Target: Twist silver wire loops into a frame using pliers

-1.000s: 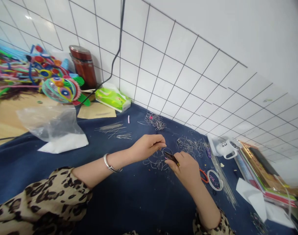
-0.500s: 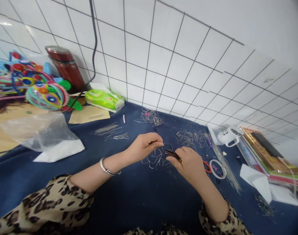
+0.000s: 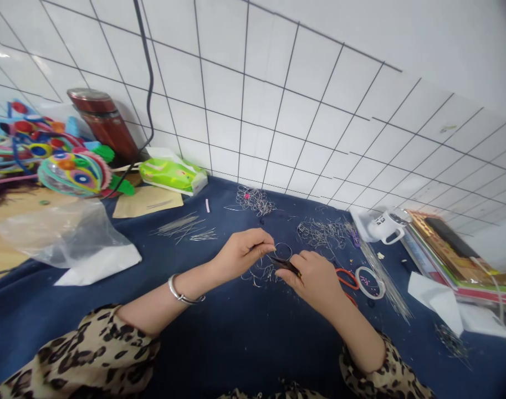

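My left hand (image 3: 246, 252) pinches a thin wire loop (image 3: 283, 244) between thumb and fingertips. My right hand (image 3: 315, 280) is closed around dark-jawed pliers (image 3: 286, 266), whose tip reaches the wire close to my left fingertips. Whether the jaws grip the wire is too small to tell. Under and between both hands lies a loose cluster of bent wires (image 3: 261, 273) on the dark blue cloth (image 3: 219, 343). Orange scissor handles (image 3: 347, 277) show just right of my right hand, partly hidden by it.
Tangled wire heaps lie behind my hands (image 3: 256, 200) and to the right (image 3: 323, 233). Straight wires (image 3: 180, 226) are at left. A white ring dish (image 3: 369, 282) holds small beads. A white mug (image 3: 388, 227), books, a green tissue pack (image 3: 172, 174) and a red thermos (image 3: 105, 124) stand around.
The view has shifted slightly. My right hand and the pliers have moved a little left, nearer my left fingertips, and more of the orange handles shows.
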`<action>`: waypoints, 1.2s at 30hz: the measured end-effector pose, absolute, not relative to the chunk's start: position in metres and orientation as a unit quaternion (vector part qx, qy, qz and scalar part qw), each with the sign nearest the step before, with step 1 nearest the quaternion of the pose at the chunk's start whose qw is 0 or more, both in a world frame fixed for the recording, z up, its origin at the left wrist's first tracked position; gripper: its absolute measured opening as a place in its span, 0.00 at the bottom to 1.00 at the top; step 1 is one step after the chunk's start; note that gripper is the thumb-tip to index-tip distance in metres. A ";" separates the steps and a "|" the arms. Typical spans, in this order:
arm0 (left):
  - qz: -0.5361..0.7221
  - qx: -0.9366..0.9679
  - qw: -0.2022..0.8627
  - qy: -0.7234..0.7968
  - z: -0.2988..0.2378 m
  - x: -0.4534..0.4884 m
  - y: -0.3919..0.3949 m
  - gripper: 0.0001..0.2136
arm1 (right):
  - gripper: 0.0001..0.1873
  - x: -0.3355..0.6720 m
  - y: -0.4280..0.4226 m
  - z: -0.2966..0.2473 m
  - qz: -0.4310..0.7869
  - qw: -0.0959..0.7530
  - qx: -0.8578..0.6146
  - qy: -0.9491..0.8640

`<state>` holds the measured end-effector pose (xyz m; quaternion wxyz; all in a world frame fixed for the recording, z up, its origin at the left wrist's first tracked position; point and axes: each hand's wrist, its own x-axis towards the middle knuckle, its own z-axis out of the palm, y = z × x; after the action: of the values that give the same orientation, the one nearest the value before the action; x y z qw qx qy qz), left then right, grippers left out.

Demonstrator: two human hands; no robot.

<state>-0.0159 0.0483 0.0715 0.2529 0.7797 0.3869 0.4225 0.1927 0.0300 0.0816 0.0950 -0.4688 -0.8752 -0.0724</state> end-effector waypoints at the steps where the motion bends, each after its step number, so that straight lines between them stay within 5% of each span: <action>1: 0.422 0.782 0.252 0.384 0.071 -0.016 0.048 0.08 | 0.27 0.192 0.030 0.081 -0.070 0.093 -0.468 -0.876; 36: 0.474 0.784 0.234 0.326 0.066 -0.015 0.041 0.06 | 0.23 0.188 0.030 0.067 -0.061 0.120 -0.436 -0.890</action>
<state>-0.0152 0.0408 0.0661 0.2338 0.7838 0.3260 0.4741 0.1883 0.0298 0.0674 0.1201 -0.4361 -0.8897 -0.0612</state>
